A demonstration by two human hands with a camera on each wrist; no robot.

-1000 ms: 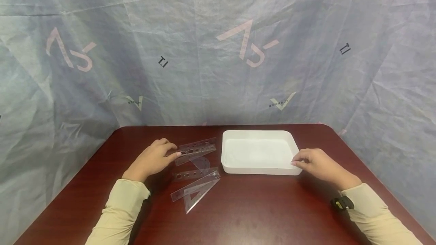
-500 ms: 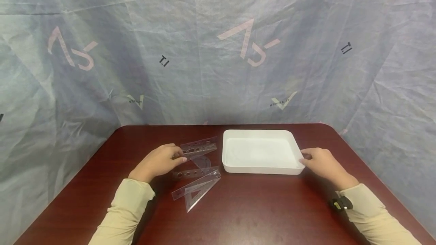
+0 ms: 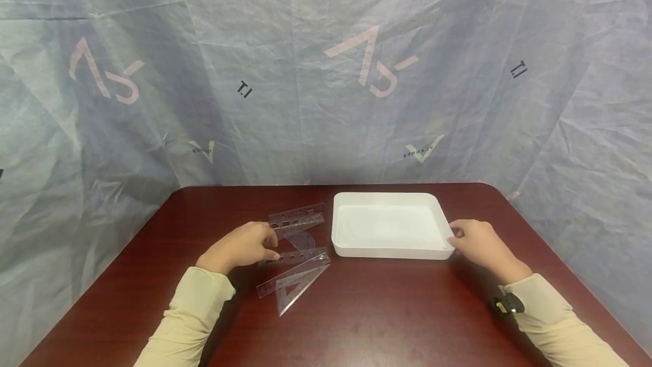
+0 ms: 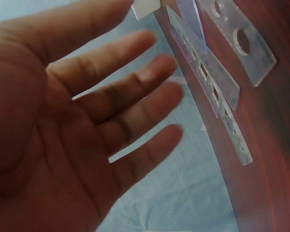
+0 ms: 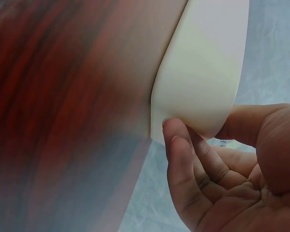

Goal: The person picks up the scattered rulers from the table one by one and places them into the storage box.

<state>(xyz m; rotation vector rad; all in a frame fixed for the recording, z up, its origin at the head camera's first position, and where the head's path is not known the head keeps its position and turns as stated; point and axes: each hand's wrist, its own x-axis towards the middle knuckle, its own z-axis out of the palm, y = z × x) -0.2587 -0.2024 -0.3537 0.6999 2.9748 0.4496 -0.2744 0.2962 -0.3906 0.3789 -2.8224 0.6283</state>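
Note:
My left hand [image 3: 243,245] hovers over the left ends of several clear plastic rulers, its fingers loosely bent. In the left wrist view its palm and spread fingers hold nothing. A rectangular ruler with cut-out shapes [image 3: 300,220] lies farthest back, overlapping another. Before it come a protractor [image 3: 301,239], a ruler with round holes [image 3: 295,257], a plain straight ruler [image 3: 272,286] and a set square [image 3: 292,296]. My right hand [image 3: 479,242] grips the right wall of a white tray [image 3: 392,254], thumb and fingers at its near right corner.
The dark red wooden table [image 3: 387,316] carries the tray at centre right, with the rulers just left of it. A grey printed cloth [image 3: 305,72] hangs behind the table and along both sides. A black wristband [image 3: 508,303] is on the right wrist.
My left hand has drawn back toward me and slightly right, off the farthest rulers. The right hand has shifted a little right, and the tray's right side has moved slightly with it.

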